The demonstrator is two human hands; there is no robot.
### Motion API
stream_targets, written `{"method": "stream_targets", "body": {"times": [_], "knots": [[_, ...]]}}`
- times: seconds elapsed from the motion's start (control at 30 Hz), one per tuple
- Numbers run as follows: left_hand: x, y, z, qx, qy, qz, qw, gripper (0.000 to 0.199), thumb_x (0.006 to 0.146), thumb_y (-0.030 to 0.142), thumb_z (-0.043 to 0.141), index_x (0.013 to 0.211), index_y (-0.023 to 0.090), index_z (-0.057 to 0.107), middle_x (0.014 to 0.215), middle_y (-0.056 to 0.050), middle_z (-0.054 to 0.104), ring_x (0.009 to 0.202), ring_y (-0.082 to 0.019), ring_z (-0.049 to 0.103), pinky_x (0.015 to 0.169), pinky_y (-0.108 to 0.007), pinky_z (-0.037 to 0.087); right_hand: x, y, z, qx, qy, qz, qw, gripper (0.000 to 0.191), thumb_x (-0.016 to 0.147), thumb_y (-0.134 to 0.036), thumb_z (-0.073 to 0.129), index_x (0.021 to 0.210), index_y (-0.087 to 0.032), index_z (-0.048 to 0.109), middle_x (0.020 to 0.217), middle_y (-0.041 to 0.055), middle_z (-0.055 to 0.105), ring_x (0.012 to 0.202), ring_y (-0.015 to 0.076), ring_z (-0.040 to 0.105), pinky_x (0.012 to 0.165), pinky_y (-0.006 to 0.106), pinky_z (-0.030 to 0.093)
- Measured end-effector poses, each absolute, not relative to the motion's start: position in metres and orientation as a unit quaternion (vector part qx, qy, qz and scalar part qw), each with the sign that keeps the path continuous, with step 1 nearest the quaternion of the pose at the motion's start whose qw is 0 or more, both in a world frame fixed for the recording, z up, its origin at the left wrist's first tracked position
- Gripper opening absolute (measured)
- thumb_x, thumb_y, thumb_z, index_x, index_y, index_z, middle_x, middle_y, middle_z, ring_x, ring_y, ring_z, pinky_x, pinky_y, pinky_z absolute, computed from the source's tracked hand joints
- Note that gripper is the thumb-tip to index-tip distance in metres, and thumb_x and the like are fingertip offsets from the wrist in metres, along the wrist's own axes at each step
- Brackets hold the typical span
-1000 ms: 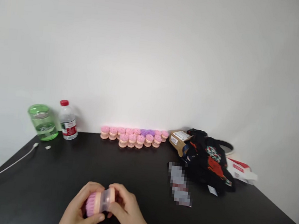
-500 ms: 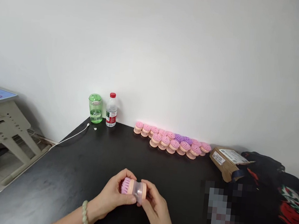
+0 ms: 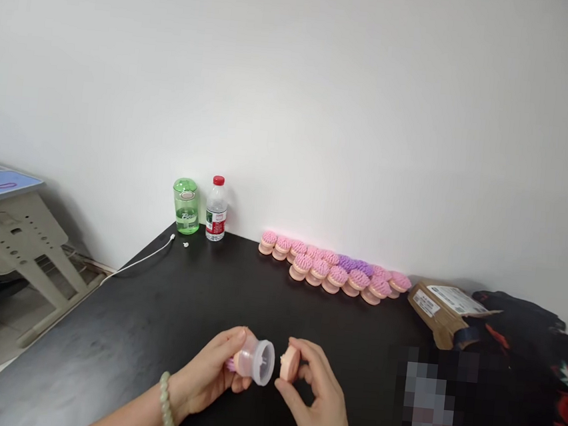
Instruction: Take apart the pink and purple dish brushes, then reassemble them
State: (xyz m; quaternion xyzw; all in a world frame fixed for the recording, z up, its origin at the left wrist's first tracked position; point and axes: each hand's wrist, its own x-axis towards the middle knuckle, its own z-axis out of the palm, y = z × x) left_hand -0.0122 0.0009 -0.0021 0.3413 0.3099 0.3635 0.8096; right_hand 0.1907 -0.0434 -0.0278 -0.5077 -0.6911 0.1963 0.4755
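Note:
My left hand point(image 3: 211, 373), with a beaded bracelet at the wrist, is closed round a brush with pink bristles. The clear body point(image 3: 256, 360) of this brush points right, its round end uncovered. Just to the right, my right hand point(image 3: 317, 394) pinches a peach-coloured round cap point(image 3: 290, 363) between thumb and fingers. A small gap separates the cap from the clear body. Both hands are above the black table point(image 3: 237, 285).
Several pink and purple brushes point(image 3: 334, 278) stand in rows by the wall. Behind left are a green container point(image 3: 186, 213), a red-capped bottle point(image 3: 216, 214) and a white cable point(image 3: 139, 260). A cardboard package point(image 3: 437, 315) and dark cloth point(image 3: 518, 329) lie right.
The cap has come off the clear body and moved right in my right hand. My left hand has turned the brush, so its open end shows. The view has shifted slightly.

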Motion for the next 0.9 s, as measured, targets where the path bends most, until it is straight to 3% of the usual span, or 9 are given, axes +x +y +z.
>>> {"method": "stream_targets", "body": {"times": [0.17,0.37,0.6,0.73,0.9], "knots": [[-0.013,0.001,-0.004,0.304,0.313,0.345,0.831,0.062,0.067,0.076,0.068,0.078,0.015,0.059,0.056,0.002,0.056,0.043,-0.007,0.049,0.040,-0.016,0.028,0.193,-0.040,-0.035,-0.555,-0.741,0.142,0.349,0.054,0.073,-0.008,0.069,0.123,-0.027,0.060,0.111,0.0073,0.068,0.104,0.0313,0.064,0.086,0.047,0.060],[-0.017,0.002,0.000,0.349,0.305,0.359,0.811,0.054,0.075,0.068,0.068,0.080,0.016,0.058,0.064,0.000,0.057,0.051,-0.008,0.050,0.048,-0.018,0.035,0.189,-0.039,-0.029,-0.540,-0.751,0.146,0.350,0.053,0.078,-0.003,0.057,0.126,-0.026,0.053,0.117,0.0097,0.063,0.110,0.0308,0.058,0.092,0.052,0.055],[-0.022,0.004,0.000,0.428,0.317,0.363,0.765,0.034,0.082,0.048,0.072,0.097,0.020,0.060,0.078,0.001,0.055,0.066,-0.010,0.046,0.058,-0.020,0.039,0.177,-0.042,-0.016,-0.542,-0.708,0.192,0.410,0.053,0.066,0.004,0.053,0.111,-0.023,0.050,0.119,0.0091,0.054,0.113,0.0243,0.058,0.098,0.043,0.052],[-0.025,0.008,-0.003,0.458,0.339,0.341,0.748,0.034,0.082,0.048,0.071,0.102,0.023,0.060,0.080,0.001,0.053,0.069,-0.012,0.043,0.063,-0.022,0.041,0.174,-0.036,-0.020,-0.527,-0.667,0.254,0.461,0.037,0.071,-0.001,0.059,0.097,-0.024,0.047,0.107,0.0040,0.056,0.098,0.0179,0.064,0.086,0.034,0.057],[-0.022,0.007,0.006,0.471,0.384,0.338,0.719,0.039,0.078,0.054,0.072,0.101,0.024,0.061,0.079,0.001,0.054,0.070,-0.014,0.043,0.063,-0.023,0.041,0.179,-0.030,-0.024,-0.548,-0.656,0.265,0.446,0.038,0.067,-0.005,0.071,0.090,-0.025,0.047,0.105,0.0009,0.063,0.094,0.0181,0.066,0.083,0.035,0.056]]}}
